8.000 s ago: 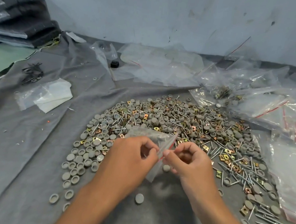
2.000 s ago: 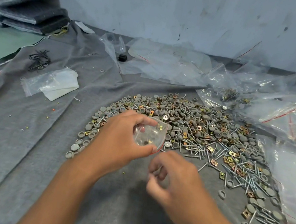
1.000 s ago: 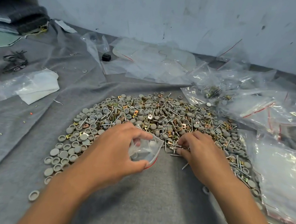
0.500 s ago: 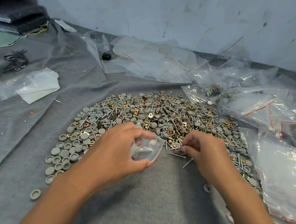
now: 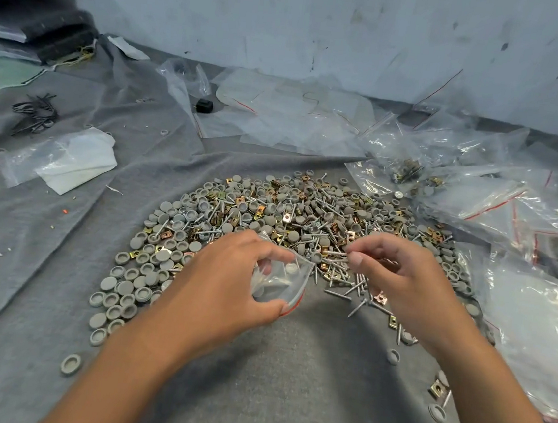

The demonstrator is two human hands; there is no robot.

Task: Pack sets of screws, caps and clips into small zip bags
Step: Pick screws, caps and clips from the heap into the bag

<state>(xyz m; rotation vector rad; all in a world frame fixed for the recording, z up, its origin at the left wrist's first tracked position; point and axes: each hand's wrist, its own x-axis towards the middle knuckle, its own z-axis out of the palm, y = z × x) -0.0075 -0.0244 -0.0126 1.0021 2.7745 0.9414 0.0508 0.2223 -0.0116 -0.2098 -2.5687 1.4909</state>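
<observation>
Packing workshop: hardware heap (image 5: 304, 221), zip bags (image 5: 478, 204)

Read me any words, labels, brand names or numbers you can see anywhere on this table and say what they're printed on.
No readable text in the head view.
The small zip bag held by the left hand: only a red seal line, no print.
The bags on the right: red lines only.
The white paper: blank.

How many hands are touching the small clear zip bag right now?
1. The left hand grips the small clear zip bag; the right hand, apart from it, pinches thin silver screws.
</observation>
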